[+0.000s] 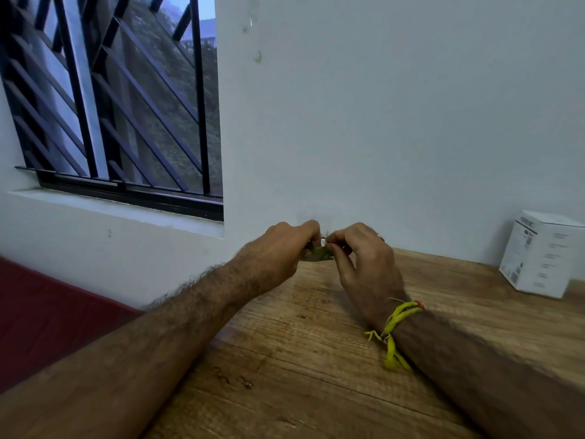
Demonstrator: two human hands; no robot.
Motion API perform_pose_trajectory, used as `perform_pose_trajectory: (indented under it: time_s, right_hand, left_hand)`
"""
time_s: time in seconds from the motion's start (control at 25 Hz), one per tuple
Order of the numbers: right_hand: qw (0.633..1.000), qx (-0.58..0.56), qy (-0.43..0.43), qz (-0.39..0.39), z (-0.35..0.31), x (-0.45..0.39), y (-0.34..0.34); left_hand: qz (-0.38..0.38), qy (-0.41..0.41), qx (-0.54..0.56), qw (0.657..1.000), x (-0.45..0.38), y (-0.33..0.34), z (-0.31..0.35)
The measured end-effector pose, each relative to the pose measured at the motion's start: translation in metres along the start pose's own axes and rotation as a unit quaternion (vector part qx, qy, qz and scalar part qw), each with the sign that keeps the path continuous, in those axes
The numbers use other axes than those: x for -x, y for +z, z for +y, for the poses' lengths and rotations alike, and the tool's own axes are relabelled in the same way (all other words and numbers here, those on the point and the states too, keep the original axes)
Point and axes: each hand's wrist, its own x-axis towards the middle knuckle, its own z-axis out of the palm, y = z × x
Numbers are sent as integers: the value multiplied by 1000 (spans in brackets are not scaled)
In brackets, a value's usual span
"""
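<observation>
A barred window (120, 99) fills the upper left. Below it, the left forearm reaches diagonally over the wooden table's (316, 359) left edge. The left hand (281, 248) is knuckles up, fingers curled around a small green object (319, 253), too small to identify, held just above the table's far edge at the wall. The right hand (364, 258) meets it there, thumb and forefinger pinching the object's top, other fingers curled. A yellow thread (392, 331) circles the right wrist. A white box (538, 255) stands at the far right corner.
</observation>
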Motion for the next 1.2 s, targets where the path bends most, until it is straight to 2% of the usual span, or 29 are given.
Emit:
perform_pose_trajectory:
  time_s: [0.16, 0.4, 0.68, 0.8, 1.2]
  right_hand:
    - [998, 49, -1, -30, 1, 0, 0]
    - [999, 39, 12, -12, 1, 0, 0]
    - [997, 73, 1, -28, -2, 1, -1]
    - [995, 87, -2, -44, -2, 0, -1]
    - [995, 93, 15, -28, 1, -2, -6]
  left_hand:
    - [3, 17, 14, 1000, 2, -4, 0]
    - [-19, 39, 9, 999, 6, -9, 13]
    - [0, 51, 19, 998, 9, -5, 17]
    - [10, 41, 37, 998, 8, -4, 14]
    - [44, 4, 99, 994, 3, 0, 11]
